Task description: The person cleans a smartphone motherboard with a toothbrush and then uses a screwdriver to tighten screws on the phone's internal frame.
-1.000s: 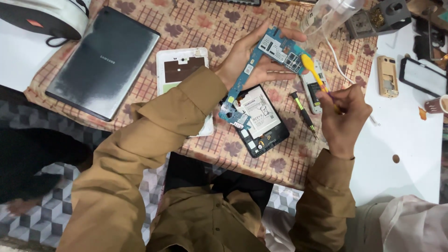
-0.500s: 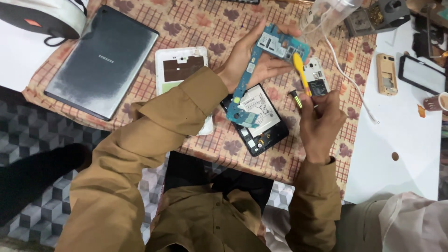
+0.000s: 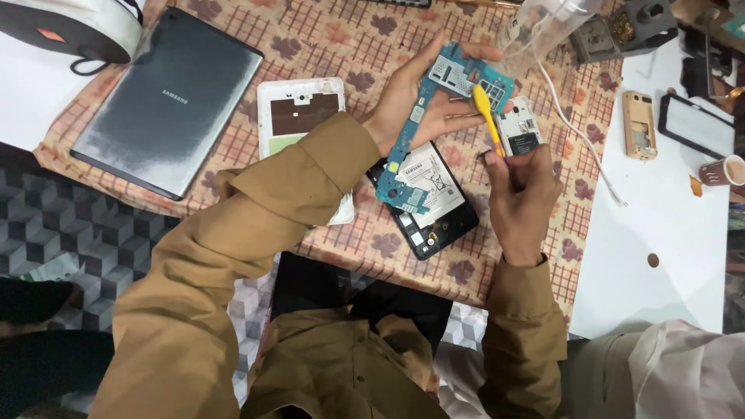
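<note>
My left hand [image 3: 415, 109] holds a long blue circuit board [image 3: 434, 132] above the table, its lower end hanging over an opened black phone body [image 3: 434, 206] with a white battery in it. My right hand [image 3: 521, 198] grips a yellow pry tool [image 3: 486, 116], and the tool's tip rests on the upper part of the board. Both arms wear tan sleeves.
A grey tablet [image 3: 167, 101] lies face down at the left beside a white phone back cover [image 3: 299, 112]. A small opened phone [image 3: 521, 130], a gold phone frame [image 3: 640, 124], a white cable [image 3: 578, 132], a dark screen panel [image 3: 694, 124] and a paper cup [image 3: 722, 171] sit to the right.
My right hand has moved left and up, bringing the yellow tool from beside the board onto its upper part. The left hand keeps hold of the board.
</note>
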